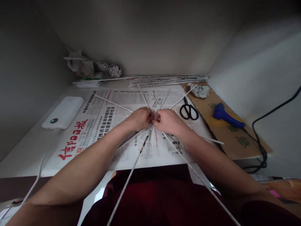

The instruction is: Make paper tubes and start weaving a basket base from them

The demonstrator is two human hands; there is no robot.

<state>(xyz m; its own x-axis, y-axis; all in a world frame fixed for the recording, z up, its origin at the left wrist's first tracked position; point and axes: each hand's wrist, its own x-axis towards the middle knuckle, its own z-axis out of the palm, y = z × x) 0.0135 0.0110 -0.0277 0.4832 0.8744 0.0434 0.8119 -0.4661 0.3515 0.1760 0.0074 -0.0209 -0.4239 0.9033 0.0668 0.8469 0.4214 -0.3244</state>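
Note:
Thin rolled-paper sticks (114, 103) spread out like spokes from one centre over a newspaper sheet (125, 122). Two long ones run toward my body, a left stick (128, 179) and a right stick (198, 176). At the centre, my left hand (142, 118) is closed, its fingertips pinching the sticks where they meet. Close against it, my right hand (168, 121) is closed too, thumb and fingers pinched at the same spot. Both hands cover the crossing itself, so how the sticks join is hidden. Small paper scraps (157, 101) lie just beyond the hands.
Black-handled scissors (188, 112) lie right of my hands. A blue glue gun (228, 117) with a black cable (258, 138) and crumpled paper (199, 90) rest on cardboard (237, 147). Rolled-paper sticks (169, 80) are bundled along the back wall. A white device (63, 112) sits left.

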